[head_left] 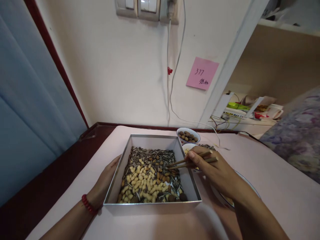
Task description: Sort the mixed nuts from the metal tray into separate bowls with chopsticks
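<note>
A square, silvery-rimmed box [152,208] holds peanuts [143,180], striped sunflower seeds [147,154], almond-like brown nuts [161,176] and a few round dark nuts [183,197]. My left hand [109,175] lies along the outside of its left wall, fingers stretched out and partly hidden by the wall. A red bead bracelet [88,204] circles that wrist. In my right hand [208,165] is a pair of wooden chopsticks [183,164], gripped over the right wall. Their tips are close together among the seeds; whether they pinch anything is too small to tell.
A bowl of round brown nuts [188,136] stands behind the box at right. Another bowl [189,146] and a larger dish [247,181] are partly covered by my right hand and arm. A white cable [197,122] trails onto the pink tabletop [272,186]. Floral cloth [297,133] is at far right.
</note>
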